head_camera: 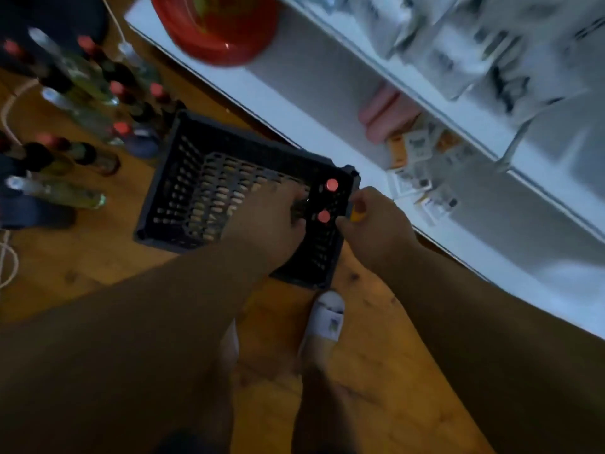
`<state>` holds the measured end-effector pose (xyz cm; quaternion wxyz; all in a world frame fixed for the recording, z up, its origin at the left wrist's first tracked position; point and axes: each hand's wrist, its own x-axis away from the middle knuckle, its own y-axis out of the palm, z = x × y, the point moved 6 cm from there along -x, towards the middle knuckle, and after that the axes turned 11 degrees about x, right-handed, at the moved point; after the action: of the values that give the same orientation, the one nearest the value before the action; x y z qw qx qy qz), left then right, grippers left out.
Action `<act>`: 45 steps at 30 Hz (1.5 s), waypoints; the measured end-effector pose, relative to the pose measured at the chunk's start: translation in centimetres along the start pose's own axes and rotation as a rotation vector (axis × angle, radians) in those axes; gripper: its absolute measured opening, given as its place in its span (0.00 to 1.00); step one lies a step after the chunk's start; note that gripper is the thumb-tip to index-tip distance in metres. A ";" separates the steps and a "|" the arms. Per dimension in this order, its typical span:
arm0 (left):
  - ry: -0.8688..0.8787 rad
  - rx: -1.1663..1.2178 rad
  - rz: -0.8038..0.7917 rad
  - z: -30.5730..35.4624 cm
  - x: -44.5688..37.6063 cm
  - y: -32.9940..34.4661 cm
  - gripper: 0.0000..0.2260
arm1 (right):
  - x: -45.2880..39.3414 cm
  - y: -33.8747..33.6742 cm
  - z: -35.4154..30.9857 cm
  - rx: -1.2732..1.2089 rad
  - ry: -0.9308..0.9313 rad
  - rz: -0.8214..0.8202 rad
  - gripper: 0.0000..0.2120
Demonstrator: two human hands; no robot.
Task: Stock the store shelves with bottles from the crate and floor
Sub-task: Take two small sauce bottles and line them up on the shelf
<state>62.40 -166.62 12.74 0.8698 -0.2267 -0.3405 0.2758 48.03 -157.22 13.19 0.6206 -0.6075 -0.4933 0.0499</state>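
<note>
A black slotted crate (183,178) stands on the wooden floor beside the white shelf unit (294,116). Two dark bottles with red caps stand in its right end, one cap (331,184) farther away and one cap (323,216) nearer. My left hand (271,221) reaches into the crate, its fingers curled round something dark just left of the caps, probably a bottle neck. My right hand (376,221) is over the crate's right rim and pinches a small yellow thing (356,213). The picture is blurred.
Several more bottles (98,103), red-capped and clear, stand on the floor left of the crate. A red basin (216,27) sits on the shelf's lowest board. Packets (422,158) fill the shelves. My foot in a white slipper (327,317) is just behind the crate.
</note>
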 end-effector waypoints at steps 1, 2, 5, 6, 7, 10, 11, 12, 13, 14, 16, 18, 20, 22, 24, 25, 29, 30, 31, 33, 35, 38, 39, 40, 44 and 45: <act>-0.006 0.000 -0.004 -1.0 -1.2 1.9 0.17 | -1.3 1.6 1.1 0.001 0.007 -0.003 0.16; -0.004 -0.003 -0.007 -2.0 -2.7 3.6 0.18 | -2.7 3.0 2.0 0.004 0.010 0.000 0.17; 0.000 -0.026 -0.009 -4.8 -6.5 7.7 0.19 | -6.8 6.9 4.2 0.025 0.021 -0.010 0.20; -0.001 -0.038 -0.013 -5.6 -7.6 8.8 0.19 | -8.0 7.9 4.6 0.036 0.008 -0.001 0.20; -0.007 -0.051 -0.022 -6.3 -8.4 9.8 0.19 | -9.3 8.7 4.9 0.050 -0.007 0.017 0.20; -0.023 -0.068 -0.076 -8.3 -10.6 13.1 0.22 | -12.7 10.3 5.0 0.122 -0.050 0.064 0.18; -0.022 -0.067 -0.096 -8.7 -11.3 14.1 0.23 | -13.8 10.7 4.7 0.160 -0.071 0.076 0.18; -0.023 -0.063 -0.116 -9.0 -12.0 15.0 0.24 | -14.8 11.0 4.3 0.207 -0.095 0.080 0.16; -0.025 -0.066 -0.137 -9.3 -12.6 16.0 0.25 | -15.8 11.3 3.9 0.254 -0.117 0.066 0.15; -0.026 -0.088 -0.159 -9.4 -13.3 16.8 0.25 | -16.8 11.7 3.5 0.298 -0.133 0.029 0.15; -0.028 -0.178 -0.190 -9.9 -14.5 18.4 0.23 | -18.4 12.6 2.9 0.380 -0.152 -0.069 0.18; -0.045 -0.229 -0.212 -10.6 -15.6 19.5 0.22 | -19.8 13.4 2.4 0.465 -0.174 -0.125 0.20; -0.063 -0.232 -0.271 -11.4 -16.0 20.5 0.23 | -20.5 13.9 1.9 0.520 -0.196 -0.120 0.18; -0.057 -0.162 -0.296 -11.9 -15.8 20.9 0.23 | -20.9 14.0 1.7 0.488 -0.188 -0.082 0.14; -0.033 -0.079 -0.257 -12.1 -15.2 20.5 0.23 | -20.9 13.8 1.6 0.455 -0.177 -0.052 0.13; -0.024 -0.053 -0.233 -12.3 -14.8 20.2 0.22 | -20.7 13.7 1.7 0.440 -0.176 -0.038 0.13; -0.063 0.079 -0.135 -13.6 -12.3 17.9 0.17 | -18.7 12.9 1.7 0.397 -0.171 0.000 0.11; -0.076 0.096 -0.111 -13.6 -11.3 16.9 0.17 | -17.7 12.5 1.5 0.391 -0.167 -0.003 0.11; -0.089 0.096 -0.096 -13.5 -10.1 15.9 0.17 | -16.6 11.9 1.1 0.386 -0.169 0.001 0.11; -0.110 0.098 -0.057 -12.6 -7.5 13.2 0.19 | -14.1 10.1 0.0 0.387 -0.185 0.021 0.12; -0.140 0.122 -0.004 -11.2 -4.6 9.9 0.20 | -11.3 7.8 -1.8 0.392 -0.218 0.044 0.11; -0.158 0.127 0.087 -8.6 0.2 4.2 0.20 | -6.2 3.4 -4.8 0.387 -0.275 0.083 0.11; -0.150 0.133 0.124 -7.6 1.8 2.2 0.19 | -4.3 1.7 -5.8 0.385 -0.289 0.099 0.12; -0.139 0.146 0.163 -6.3 3.5 0.0 0.18 | -2.2 -0.1 -6.7 0.379 -0.304 0.118 0.13; -0.035 0.183 0.260 -0.2 10.0 -7.9 0.14 | 6.4 -8.0 -10.0 0.277 -0.290 0.240 0.11; -0.010 0.195 0.293 1.2 11.5 -9.7 0.13 | 8.4 -9.8 -10.7 0.251 -0.282 0.262 0.11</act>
<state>71.81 -166.34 24.53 0.8365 -0.1872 -0.2800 0.4323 54.16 -161.71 28.12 0.6043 -0.5714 -0.4822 0.2753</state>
